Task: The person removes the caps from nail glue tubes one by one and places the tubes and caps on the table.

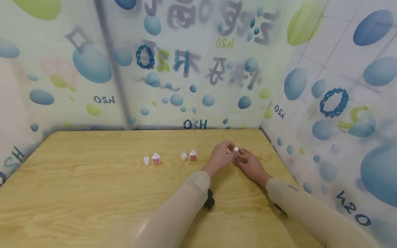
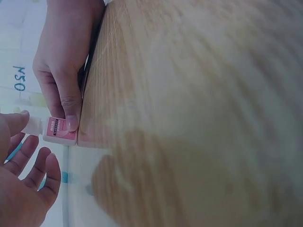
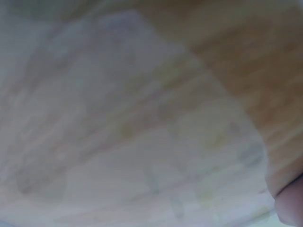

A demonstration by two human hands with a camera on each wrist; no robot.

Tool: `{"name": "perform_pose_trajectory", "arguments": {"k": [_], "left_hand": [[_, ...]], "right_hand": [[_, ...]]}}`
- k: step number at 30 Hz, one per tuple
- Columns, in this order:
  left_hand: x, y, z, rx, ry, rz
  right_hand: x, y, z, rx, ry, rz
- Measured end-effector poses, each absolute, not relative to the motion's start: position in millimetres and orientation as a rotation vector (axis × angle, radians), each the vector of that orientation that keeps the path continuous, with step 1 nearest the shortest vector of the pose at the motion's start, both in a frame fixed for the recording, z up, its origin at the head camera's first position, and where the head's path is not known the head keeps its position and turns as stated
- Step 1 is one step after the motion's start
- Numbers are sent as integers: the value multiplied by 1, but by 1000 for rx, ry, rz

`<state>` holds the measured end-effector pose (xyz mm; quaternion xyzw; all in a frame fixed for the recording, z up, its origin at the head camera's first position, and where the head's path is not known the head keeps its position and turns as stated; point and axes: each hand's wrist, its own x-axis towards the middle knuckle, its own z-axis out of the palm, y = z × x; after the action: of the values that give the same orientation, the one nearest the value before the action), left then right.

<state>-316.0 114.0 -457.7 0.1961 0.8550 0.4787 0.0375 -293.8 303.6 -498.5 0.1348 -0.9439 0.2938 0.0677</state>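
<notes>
Near the right end of the table both hands meet at a small bottle [image 2: 61,128] with a white cap [image 1: 236,149] and a pink-red label. It stands upright on the tabletop. My right hand [image 1: 249,167] grips the bottle low on its body, the thumb lying over the label. From the other side my left hand [image 1: 221,155] pinches the white cap [image 2: 33,126] between thumb and index finger, its other fingers spread loosely below. In the right wrist view only a blurred fingertip [image 3: 289,208] shows at the lower right corner; the bottle is not visible there.
Left of the hands stand two more small labelled bottles, one nearer [image 1: 193,155] and one farther left [image 1: 156,159]. Beside each is a small white cup-like piece, one [image 1: 184,157] and another [image 1: 146,161]. Patterned curtains [image 1: 192,86] border the wooden table [image 1: 93,193] behind and at the right.
</notes>
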Motion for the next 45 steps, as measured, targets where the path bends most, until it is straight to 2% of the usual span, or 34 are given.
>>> {"name": "perform_pose_trajectory", "arguments": {"k": [8,16,27,35,42,45], "left_hand": [[-315,114,-461,559,2590,1504],[-314,114,-462,672,2673,1393],[-313,117,-454,503,2666,1411],[-317,120,-455,673,2676,1335],[-312,117,-455,494,2635,1397],[-313,117,-455,546,2635,1394]], "right_hand": [[-293,302,-497,376,-2841,909],[-293,302,-503,423,-2816,895],[-293,302,-500,398,-2829,897],[-292,305,-497,414,-2823,880],[-289,304,-501,402,-2827,893],[-291,303,-500,418,-2815,877]]}}
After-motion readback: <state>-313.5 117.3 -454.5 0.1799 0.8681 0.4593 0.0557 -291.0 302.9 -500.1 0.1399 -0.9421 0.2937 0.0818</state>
